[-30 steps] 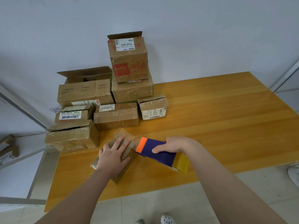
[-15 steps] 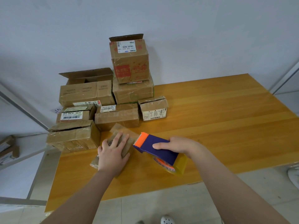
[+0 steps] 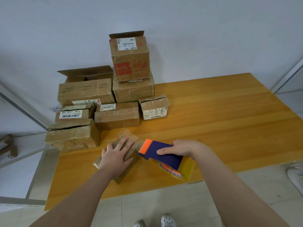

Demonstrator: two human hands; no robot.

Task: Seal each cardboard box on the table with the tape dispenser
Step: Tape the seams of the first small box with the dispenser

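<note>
A small flat cardboard box lies near the front of the wooden table. My left hand presses down flat on top of it, fingers spread. My right hand grips a blue tape dispenser with an orange blade end and a yellowish tape roll. The orange end sits just off the box's right edge. A clear strip of tape shows over the box's far end.
Several cardboard boxes are stacked at the table's back left; the tallest and a wide one have open flaps. A small box stands nearest the middle. White wall behind, tiled floor and shoes below.
The dispenser tilted up and pulled slightly right, off the box's edge, showing the tape roll beneath. My left hand stayed pressed on the box.
</note>
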